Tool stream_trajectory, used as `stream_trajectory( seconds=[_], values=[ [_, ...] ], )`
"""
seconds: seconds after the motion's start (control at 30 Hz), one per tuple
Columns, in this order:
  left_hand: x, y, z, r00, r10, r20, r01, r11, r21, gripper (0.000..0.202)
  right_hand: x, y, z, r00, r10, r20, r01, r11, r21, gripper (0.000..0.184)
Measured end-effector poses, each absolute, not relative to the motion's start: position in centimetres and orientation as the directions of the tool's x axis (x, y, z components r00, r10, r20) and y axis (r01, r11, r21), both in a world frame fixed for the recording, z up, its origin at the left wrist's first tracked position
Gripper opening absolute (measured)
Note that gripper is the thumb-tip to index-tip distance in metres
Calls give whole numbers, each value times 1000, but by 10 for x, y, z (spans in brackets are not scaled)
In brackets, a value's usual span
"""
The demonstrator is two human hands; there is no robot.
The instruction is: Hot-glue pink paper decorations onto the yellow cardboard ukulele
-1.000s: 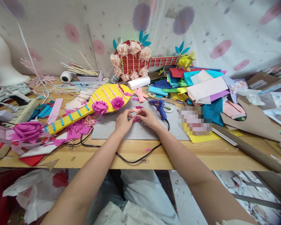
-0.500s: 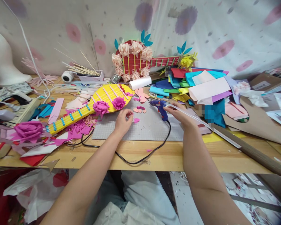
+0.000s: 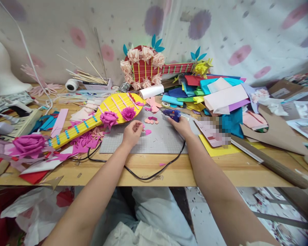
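Note:
My right hand (image 3: 181, 127) is wrapped round the handle of a blue hot glue gun (image 3: 171, 113), its nozzle pointing left above the grey cutting mat (image 3: 159, 145). A clear glue stick (image 3: 192, 118) sticks out of its rear. My left hand (image 3: 132, 134) is closed in a pinch over the mat's left part; what its fingertips hold is too small to make out. By those fingertips lies a magenta paper petal (image 3: 148, 132). Peach petals (image 3: 151, 121) lie between the hands. Behind my left hand is a yellow paper guitar (image 3: 113, 104) with magenta flowers.
A red paper guitar (image 3: 146, 68) stands against the back curtain. Coloured paper sheets (image 3: 223, 94) are heaped at the right, near a phone (image 3: 207, 133) and a long wooden bar (image 3: 277, 164). The gun's black cord (image 3: 149, 178) loops along the table's front edge.
My right hand has moved from the glue stick at the gun's rear to its handle and grasped it. My left hand stays in nearly the same place, still pinched.

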State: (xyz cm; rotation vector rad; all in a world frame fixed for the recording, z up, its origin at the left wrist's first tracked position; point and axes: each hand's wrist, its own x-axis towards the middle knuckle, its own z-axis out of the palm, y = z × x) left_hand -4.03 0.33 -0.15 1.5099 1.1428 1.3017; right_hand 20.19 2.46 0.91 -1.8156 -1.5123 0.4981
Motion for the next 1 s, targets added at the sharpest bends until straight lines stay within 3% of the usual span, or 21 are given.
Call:
stream_trajectory(
  seconds=[0.1,0.2,0.33,0.5,0.77,1.0],
  values=[
    [-41,5,-4,47,969,244,149,-249,957,16,195,14,23,264,963,62,459,-69,-886,46],
    [-42,6,-6,20,972,234,169,-234,957,10,185,3,33,56,995,82,283,63,-957,45],
    [-41,7,-5,-28,993,118,88,-115,989,22,171,-3,34,-132,991,8,393,60,-917,43],
    [-39,8,-1,-74,997,3,8,-2,1000,10,165,-4,35,-99,995,-18,509,35,-860,42],
    [-40,8,-2,-124,986,113,105,-100,989,8,166,-4,34,-127,992,-5,561,68,-825,43],
    [-40,8,-2,-130,986,109,123,-94,988,9,166,-1,28,-145,989,8,581,92,-808,44]
  ],
)
